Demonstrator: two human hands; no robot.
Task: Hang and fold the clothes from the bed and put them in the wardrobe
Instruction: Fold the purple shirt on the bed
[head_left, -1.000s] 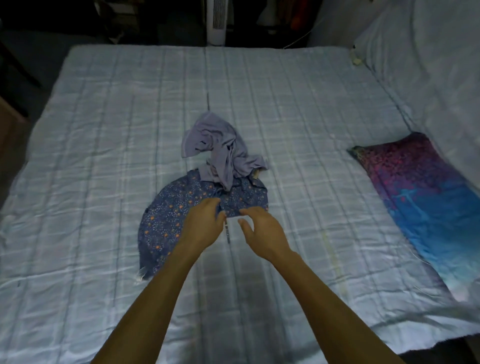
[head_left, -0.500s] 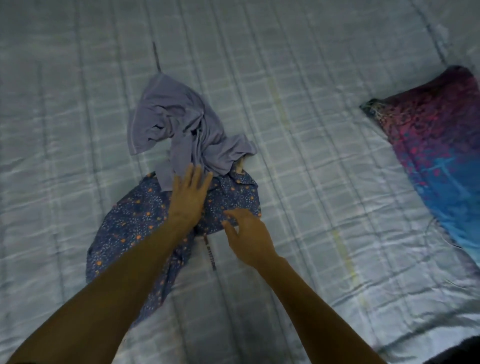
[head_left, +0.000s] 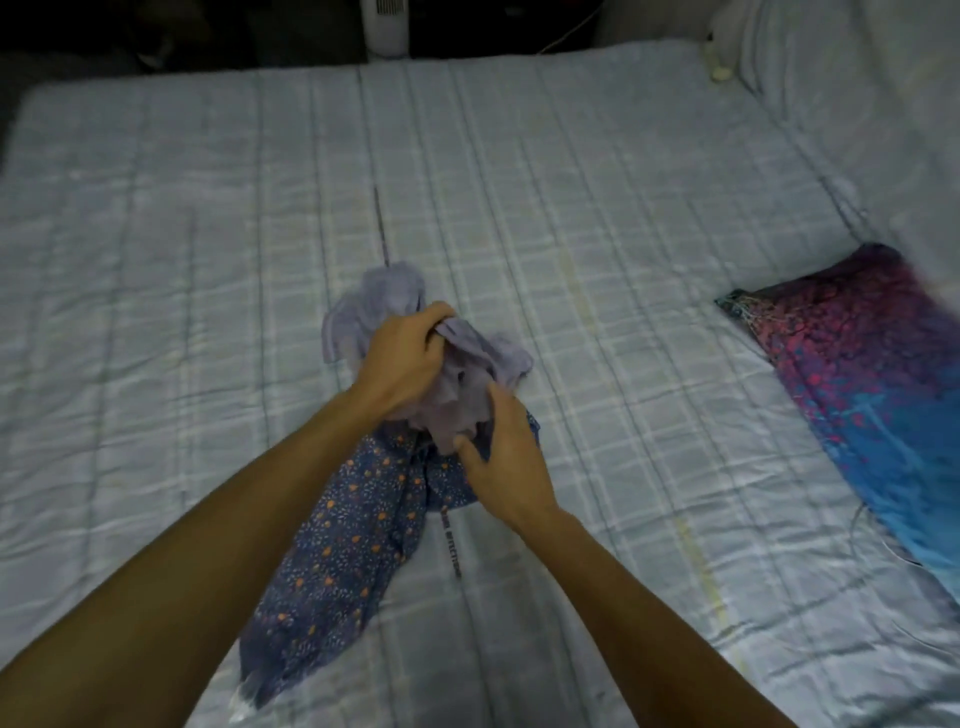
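Note:
A crumpled lavender garment (head_left: 395, 296) lies bunched in the middle of the bed (head_left: 156, 234). My left hand (head_left: 405, 358) grips its upper folds with curled fingers. My right hand (head_left: 504, 452) pinches its lower edge between thumb and fingers, just above a dark blue floral garment (head_left: 343, 545). The floral garment stretches toward me under my left forearm, partly hidden. A thin dark strap (head_left: 451, 540) lies beside it on the sheet.
A pink-and-blue patterned cloth (head_left: 872, 395) lies at the right side of the bed. A pale blanket or pillow (head_left: 857, 93) rises at the far right. A white fan base (head_left: 387, 26) stands past the far bed edge. The checked sheet spreads wide on the left.
Both hands have moved up from the floral garment and closed on the lavender garment, bunching it together. The camera has pulled back, showing the far edge of the bed again.

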